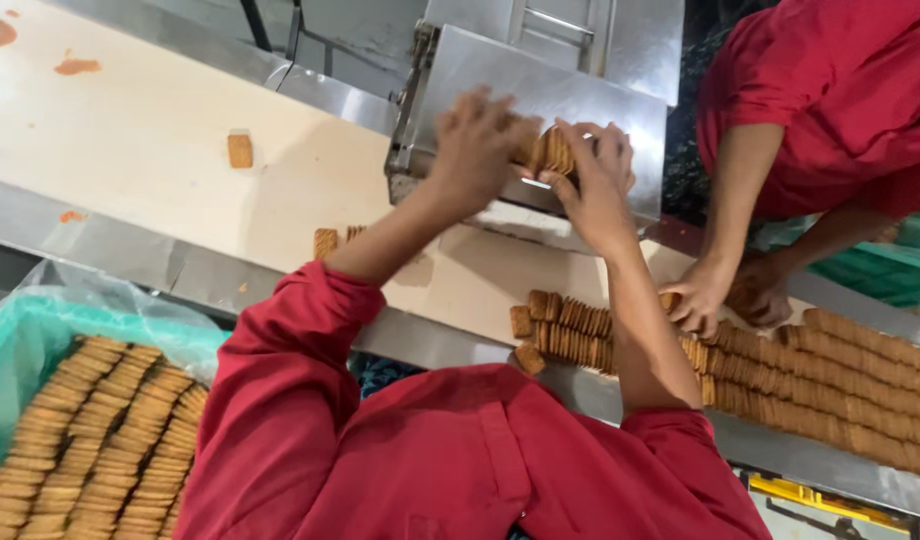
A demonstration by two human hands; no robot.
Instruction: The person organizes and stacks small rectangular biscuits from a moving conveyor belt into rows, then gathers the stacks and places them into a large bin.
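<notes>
— What is held in the green crate (pixel 20 340)?
— Stacked biscuit rows (pixel 100 440); its left edge is cut off.
— And the hands?
— A biscuit stack (pixel 546 152) is clasped between left hand (pixel 480 140) and right hand (pixel 595 185) at the steel chute (pixel 540 85); fingertips are partly hidden.

Warm, even light; hands perhaps motion-blurred.

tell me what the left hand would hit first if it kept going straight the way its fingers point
The left hand points up the picture at the slanted steel chute of the machine. Going straight on, its fingers would likely meet that metal plate first, just beside the stack of biscuits held between both hands, though depth is unclear.
</notes>
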